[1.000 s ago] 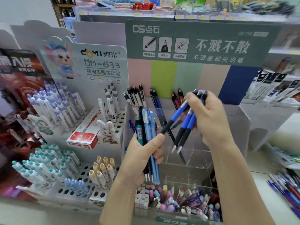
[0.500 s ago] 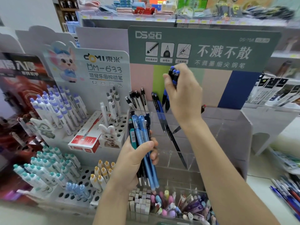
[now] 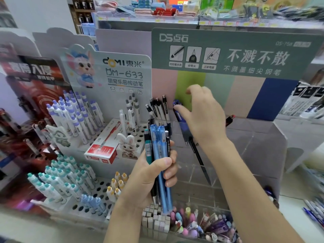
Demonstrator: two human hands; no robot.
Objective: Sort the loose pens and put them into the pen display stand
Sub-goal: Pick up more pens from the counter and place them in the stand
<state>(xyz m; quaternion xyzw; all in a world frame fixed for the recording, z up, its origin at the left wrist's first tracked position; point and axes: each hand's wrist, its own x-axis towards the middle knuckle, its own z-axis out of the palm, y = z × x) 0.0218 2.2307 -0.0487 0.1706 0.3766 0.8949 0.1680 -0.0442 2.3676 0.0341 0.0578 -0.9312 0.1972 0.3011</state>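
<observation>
- The left hand (image 3: 149, 178) grips a bundle of pens (image 3: 158, 142) upright in front of the pen display stand (image 3: 263, 141); its fingers (image 3: 171, 176) curl round the barrels and the thumb presses across their front
- The bundle holds light blue pens, a teal one and dark ones, with the clicker ends up and the tips pointing down past the palm
- The right hand (image 3: 203, 116) hangs over the back row of the clear stand, seen from its back; its fingers (image 3: 198, 89) are loosely spread and hold nothing that can be seen
- The right thumb tip touches the tops of the dark blue pens (image 3: 182, 123), which stand tilted in a rear compartment of the stand
- Just left of them, black-and-white pens (image 3: 161, 109) stand in the neighbouring rear compartment
- A red pen top (image 3: 231, 119) shows just right of the right hand; which compartment it stands in is hidden
- One black pen (image 3: 199, 160) leans slanted in a clear compartment below the right wrist
- A green sign board (image 3: 228, 53) rises behind the stand
- To the left, a white perforated rack (image 3: 98, 190) carries lilac-capped pens (image 3: 75, 116), teal-capped pens (image 3: 57, 178) and yellow-capped pens (image 3: 117, 183)
- A red-and-white box (image 3: 105, 148) lies on that rack beside a rabbit figure (image 3: 128, 146)
- A tray of erasers (image 3: 192, 223) sits at the front, below the bundle
- More loose pens (image 3: 315, 213) lie on the bench at the far right edge, blurred
</observation>
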